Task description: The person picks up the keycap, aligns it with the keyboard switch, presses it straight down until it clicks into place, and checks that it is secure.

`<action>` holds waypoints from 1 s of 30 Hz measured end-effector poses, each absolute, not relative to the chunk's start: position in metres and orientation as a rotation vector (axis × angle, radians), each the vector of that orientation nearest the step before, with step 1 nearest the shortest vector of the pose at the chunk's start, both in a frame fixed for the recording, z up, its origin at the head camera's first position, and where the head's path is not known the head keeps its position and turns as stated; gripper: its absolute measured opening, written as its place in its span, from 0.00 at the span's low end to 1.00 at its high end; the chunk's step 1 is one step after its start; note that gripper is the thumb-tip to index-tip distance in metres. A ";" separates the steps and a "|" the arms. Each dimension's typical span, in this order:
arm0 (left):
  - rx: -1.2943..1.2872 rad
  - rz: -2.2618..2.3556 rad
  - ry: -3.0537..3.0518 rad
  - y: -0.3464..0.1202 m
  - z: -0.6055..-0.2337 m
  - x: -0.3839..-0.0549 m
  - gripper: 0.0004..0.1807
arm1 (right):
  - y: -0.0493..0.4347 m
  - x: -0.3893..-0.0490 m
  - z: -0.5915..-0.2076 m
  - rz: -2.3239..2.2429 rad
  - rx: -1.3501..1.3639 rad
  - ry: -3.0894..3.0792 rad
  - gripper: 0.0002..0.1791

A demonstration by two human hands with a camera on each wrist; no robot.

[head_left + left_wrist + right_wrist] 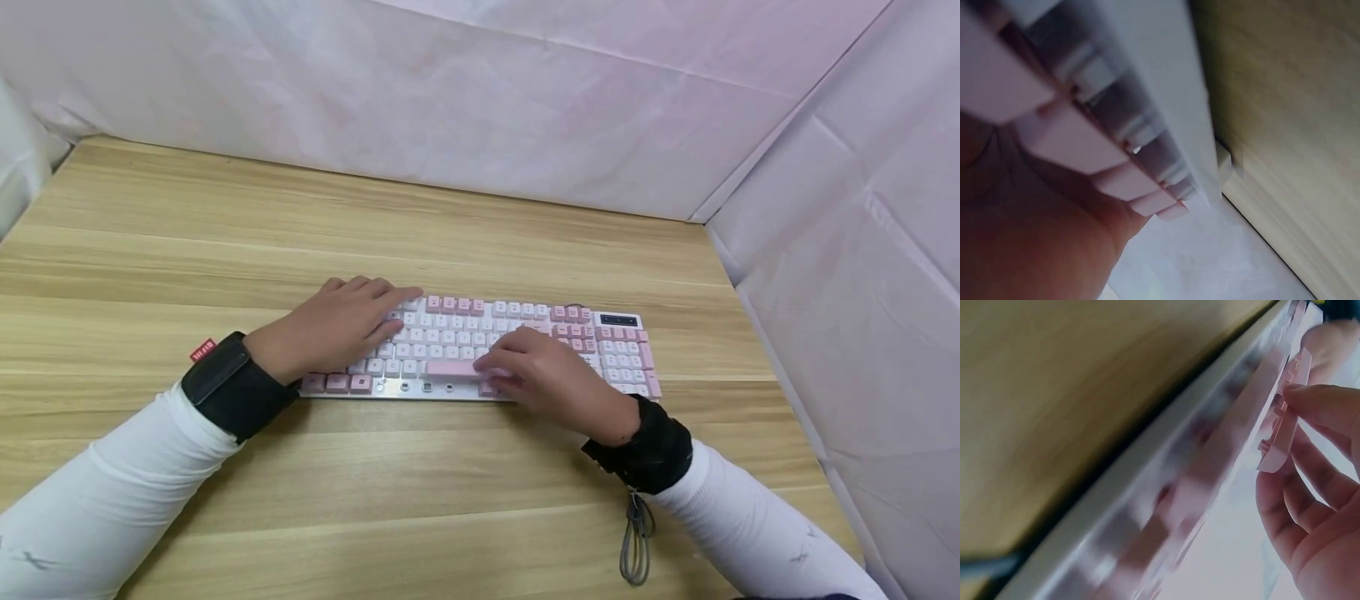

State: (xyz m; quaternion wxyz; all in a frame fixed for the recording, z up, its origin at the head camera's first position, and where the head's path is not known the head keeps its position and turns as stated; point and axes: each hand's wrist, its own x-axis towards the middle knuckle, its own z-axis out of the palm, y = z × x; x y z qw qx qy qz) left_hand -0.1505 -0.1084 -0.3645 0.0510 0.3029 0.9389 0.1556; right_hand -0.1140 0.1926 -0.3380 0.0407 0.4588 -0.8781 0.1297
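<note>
A white and pink keyboard [447, 337] lies on the table. Over its left part rests my left hand [341, 325], fingers extended across the keys; the left wrist view shows its palm beside the pink corner keys [1079, 137]. My right hand [551, 379] pinches a long pink spacebar keycap [450, 369] by its right end, between thumb and fingers. Seen from the right wrist, the keycap [1282, 440] is tilted off the board, with its underside stems showing. Bare switches [427, 387] are exposed along the front row.
A wooden table [360, 500] carries the keyboard. Near the right wrist, a bundled grey cable [636, 542] hangs or lies at the front. White cloth walls [450, 100] enclose the back and right side. Black bands [238, 387] wrap both wrists.
</note>
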 end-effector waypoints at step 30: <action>0.896 0.465 2.861 -0.106 -0.364 -0.150 0.29 | 0.147 -0.105 -0.345 0.297 1.626 -2.617 0.11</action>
